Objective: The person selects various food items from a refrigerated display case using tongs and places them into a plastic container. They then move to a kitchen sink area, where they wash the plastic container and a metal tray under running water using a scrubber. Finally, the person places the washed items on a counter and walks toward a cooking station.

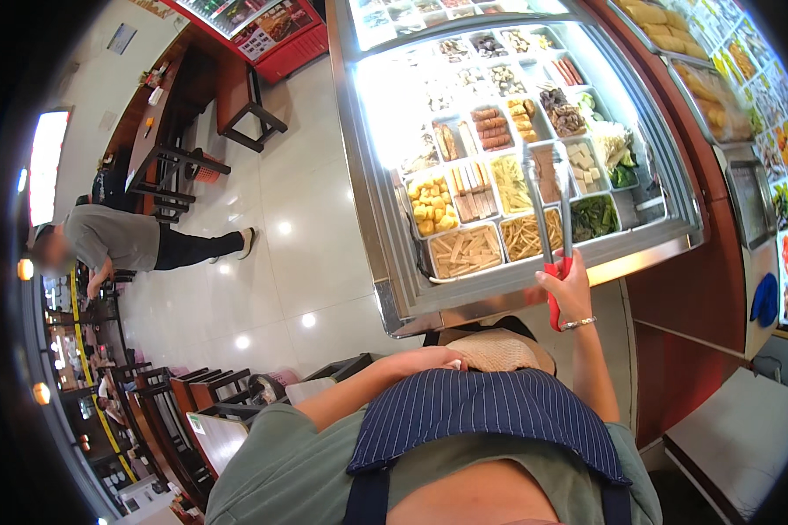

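Observation:
My right hand [570, 285] grips the red handles of metal food tongs [540, 210]. The two arms of the tongs stand apart and reach over a tray of flat brown pieces [545, 176] in a lit display cooler [433, 320]. Around them are trays of yellow strips [512, 184], thin brown strips [532, 234], dark green leaves [594, 216] and pale tofu-like blocks [583, 167]. Close to my apron, my left hand [437, 361] is closed at the edge of a tan woven basket [492, 348]. My apron hides part of the basket.
Left of the cooler, a person in a grey shirt [118, 236] stands on the tiled floor [289, 262]. Wooden tables [151, 125] and a red drinks fridge [292, 52] are farther off. A metal tray [752, 203] and a white-topped table [735, 440] are at right.

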`<state>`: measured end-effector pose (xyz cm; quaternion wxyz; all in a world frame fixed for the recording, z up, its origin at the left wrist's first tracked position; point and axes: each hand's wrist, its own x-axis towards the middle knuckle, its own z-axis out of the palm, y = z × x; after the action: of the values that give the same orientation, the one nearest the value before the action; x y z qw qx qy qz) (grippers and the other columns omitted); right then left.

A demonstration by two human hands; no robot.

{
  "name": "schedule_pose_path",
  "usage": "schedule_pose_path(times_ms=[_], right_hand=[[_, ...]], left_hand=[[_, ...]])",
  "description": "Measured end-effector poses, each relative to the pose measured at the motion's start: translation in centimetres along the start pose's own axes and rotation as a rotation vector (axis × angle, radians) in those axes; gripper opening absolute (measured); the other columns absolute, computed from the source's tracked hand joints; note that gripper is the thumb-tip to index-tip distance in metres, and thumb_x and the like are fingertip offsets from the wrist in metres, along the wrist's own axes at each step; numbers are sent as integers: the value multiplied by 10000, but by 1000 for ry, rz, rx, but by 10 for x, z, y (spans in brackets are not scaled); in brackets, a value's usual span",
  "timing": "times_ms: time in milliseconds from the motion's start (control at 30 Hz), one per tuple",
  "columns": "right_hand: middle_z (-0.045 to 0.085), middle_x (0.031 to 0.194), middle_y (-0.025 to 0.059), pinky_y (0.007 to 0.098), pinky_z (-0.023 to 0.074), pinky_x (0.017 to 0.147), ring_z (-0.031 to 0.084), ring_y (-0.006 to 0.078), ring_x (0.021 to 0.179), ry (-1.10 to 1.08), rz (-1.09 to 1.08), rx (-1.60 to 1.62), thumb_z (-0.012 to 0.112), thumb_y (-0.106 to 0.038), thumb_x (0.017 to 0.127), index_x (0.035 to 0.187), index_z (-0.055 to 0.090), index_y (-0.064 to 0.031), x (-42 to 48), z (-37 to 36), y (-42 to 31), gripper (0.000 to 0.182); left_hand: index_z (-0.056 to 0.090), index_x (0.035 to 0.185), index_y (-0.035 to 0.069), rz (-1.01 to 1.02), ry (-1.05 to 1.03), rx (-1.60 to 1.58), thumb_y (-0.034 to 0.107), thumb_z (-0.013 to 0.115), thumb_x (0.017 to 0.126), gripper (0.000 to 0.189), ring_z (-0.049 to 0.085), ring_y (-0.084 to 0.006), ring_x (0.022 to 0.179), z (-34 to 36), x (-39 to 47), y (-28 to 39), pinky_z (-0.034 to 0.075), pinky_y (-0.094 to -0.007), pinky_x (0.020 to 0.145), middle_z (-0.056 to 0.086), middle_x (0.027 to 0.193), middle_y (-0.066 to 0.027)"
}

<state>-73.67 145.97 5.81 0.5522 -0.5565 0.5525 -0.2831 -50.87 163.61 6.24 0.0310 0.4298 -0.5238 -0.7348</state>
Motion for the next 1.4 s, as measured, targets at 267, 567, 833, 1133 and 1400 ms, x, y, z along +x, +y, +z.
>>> schedule_pose_path(times_ms=[267,567,833,1133,1400], right_hand=[[516,649,33,286,441,570,529,152,597,-215,9,-294,726,-265,568,935,484,-17,90,39,-9,505],[531,672,71,332,436,586,549,231,623,-627,-97,-393,712,-272,572,952,467,-19,170,40,-16,518],[539,677,91,329,444,599,547,239,619,-664,-98,-415,703,-262,580,960,459,-14,214,-9,-10,515],[604,794,248,399,474,704,596,395,784,-535,54,-572,709,-313,605,990,439,27,266,-37,24,580],[579,788,216,373,486,543,599,290,612,-314,252,-465,721,-284,623,975,445,56,348,-46,65,561]], left_hand=[[522,1005,-47,75,211,-69,174,491,829,284,527,-255,956,-7,53,-6,395,-345,833,575,972,-175],[618,928,18,-345,423,168,153,523,758,238,586,-324,920,14,121,41,477,-393,773,607,954,-191],[589,852,8,-284,623,65,252,518,776,266,590,-342,868,4,137,96,474,-409,728,612,872,-206],[585,857,4,-442,579,64,253,514,779,270,589,-344,868,-12,155,124,473,-408,729,609,873,-210],[581,861,1,-313,520,-101,254,511,781,274,589,-346,868,-13,145,120,473,-408,731,607,874,-213]])
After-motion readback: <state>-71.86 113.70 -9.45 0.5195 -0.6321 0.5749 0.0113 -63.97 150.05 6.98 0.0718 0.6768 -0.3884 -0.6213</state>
